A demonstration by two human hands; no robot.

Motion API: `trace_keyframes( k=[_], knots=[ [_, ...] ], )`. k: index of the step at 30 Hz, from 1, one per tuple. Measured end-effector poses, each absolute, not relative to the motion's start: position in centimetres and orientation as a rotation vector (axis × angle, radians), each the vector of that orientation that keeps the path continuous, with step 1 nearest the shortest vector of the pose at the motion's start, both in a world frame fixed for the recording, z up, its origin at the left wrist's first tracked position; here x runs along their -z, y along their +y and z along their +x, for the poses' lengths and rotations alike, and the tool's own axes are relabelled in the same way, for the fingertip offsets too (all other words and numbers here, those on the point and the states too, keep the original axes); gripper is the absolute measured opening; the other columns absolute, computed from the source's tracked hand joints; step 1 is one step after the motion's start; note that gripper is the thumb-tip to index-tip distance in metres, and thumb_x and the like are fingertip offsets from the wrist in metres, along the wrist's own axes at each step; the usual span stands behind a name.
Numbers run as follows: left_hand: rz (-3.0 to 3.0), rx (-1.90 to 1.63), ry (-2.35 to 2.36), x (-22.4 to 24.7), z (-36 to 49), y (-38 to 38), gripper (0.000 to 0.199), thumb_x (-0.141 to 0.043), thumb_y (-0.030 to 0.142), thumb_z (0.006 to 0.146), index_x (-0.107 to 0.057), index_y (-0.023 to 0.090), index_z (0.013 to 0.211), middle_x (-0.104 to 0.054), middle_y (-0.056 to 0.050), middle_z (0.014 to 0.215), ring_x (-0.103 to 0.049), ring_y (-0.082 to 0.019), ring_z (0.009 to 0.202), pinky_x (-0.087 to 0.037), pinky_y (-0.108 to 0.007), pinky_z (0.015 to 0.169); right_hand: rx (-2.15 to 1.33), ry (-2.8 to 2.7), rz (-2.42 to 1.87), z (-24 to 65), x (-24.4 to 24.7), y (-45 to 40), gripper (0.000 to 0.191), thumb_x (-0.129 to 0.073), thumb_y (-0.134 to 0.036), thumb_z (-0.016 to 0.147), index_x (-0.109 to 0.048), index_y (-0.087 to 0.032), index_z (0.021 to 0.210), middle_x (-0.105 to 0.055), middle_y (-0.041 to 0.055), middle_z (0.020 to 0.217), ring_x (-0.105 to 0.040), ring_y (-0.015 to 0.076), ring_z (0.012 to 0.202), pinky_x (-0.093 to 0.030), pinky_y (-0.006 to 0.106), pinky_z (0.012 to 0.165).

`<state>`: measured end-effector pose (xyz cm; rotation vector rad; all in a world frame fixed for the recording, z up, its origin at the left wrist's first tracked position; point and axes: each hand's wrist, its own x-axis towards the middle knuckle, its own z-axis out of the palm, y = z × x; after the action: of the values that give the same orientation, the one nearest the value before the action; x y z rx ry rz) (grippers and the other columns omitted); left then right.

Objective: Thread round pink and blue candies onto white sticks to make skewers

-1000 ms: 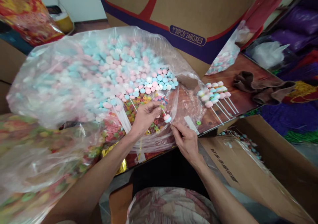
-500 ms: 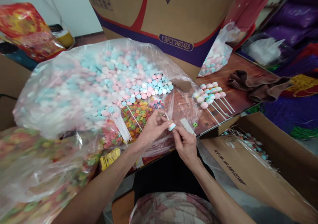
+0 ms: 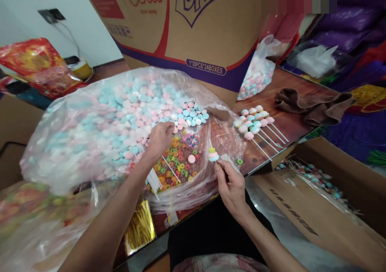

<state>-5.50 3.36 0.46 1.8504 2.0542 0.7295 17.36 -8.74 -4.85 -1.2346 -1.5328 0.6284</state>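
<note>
Yellow-topped candies (image 3: 213, 155) sit just beyond the right hand (image 3: 231, 183), which pinches their white stick (image 3: 210, 143).

"What's being worn?"
"A pale top (image 3: 220, 262) blotched with pink and dull red, and black legwear (image 3: 193, 240) below the desk's (image 3: 288, 77) near edge."
"And the arms?"
"Slim, bare forearms (image 3: 265, 232); hands (image 3: 232, 185) ungloved."

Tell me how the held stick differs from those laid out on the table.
The held stick is in the right hand; the laid-out sticks lie on the table. The held stick's bare tip pokes above its candies; the laid-out sticks have candies covering their far ends. Both bear pastel candies.
</note>
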Motion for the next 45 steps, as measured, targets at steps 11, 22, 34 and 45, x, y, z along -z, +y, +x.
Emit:
trace_keyframes(
  k=[11,22,34,45],
  knots=[
    [2.131,-0.398,2.233,0.9,-5.3,3.0,0.016,-0.050,0.017,0.089,-0.061,0.017,0.101,-0.060,-0.011,0.099,-0.060,-0.024,0.087,-0.043,-0.032,0.071,-0.510,-1.699,-1.194,17.1,5.5,-8.6,0.016,-0.052,-0.017,0.098,-0.065,-0.018,0.108,-0.072,0.0045,0.090,-0.068,0.0155,0.073,-0.052,0.025,0.069],
    [1.750,-0.661,1.311,-1.2,-3.1,-1.7,0.013,-0.061,0.031,0.082,-0.069,0.020,0.083,-0.065,-0.003,0.075,-0.060,-0.018,0.068,-0.047,-0.029,0.065,-0.592,-1.614,-1.272,17.5,5.3,-8.8,0.018,-0.051,-0.025,0.099,-0.066,-0.019,0.105,-0.066,0.0020,0.077,-0.062,0.0148,0.067,-0.049,0.027,0.064],
    [2.068,-0.617,1.421,1.1,-2.0,-4.6,0.020,-0.056,0.017,0.083,-0.072,0.022,0.093,-0.059,-0.006,0.088,-0.058,-0.023,0.086,-0.046,-0.036,0.082,-0.557,-1.664,-1.260,17.5,5.2,-8.9,0.017,-0.052,-0.025,0.099,-0.067,-0.018,0.104,-0.062,-0.0005,0.071,-0.057,0.0132,0.059,-0.046,0.025,0.063],
    [1.072,-1.164,1.203,0.1,-1.0,-4.3,0.037,-0.083,0.034,0.064,-0.063,0.018,0.091,-0.065,-0.001,0.079,-0.061,-0.013,0.068,-0.051,-0.027,0.068,-0.970,-1.608,-1.155,18.4,4.4,-8.6,0.019,-0.054,-0.031,0.097,-0.069,-0.019,0.099,-0.055,-0.0033,0.064,-0.053,0.0118,0.057,-0.045,0.023,0.057]
  ],
)
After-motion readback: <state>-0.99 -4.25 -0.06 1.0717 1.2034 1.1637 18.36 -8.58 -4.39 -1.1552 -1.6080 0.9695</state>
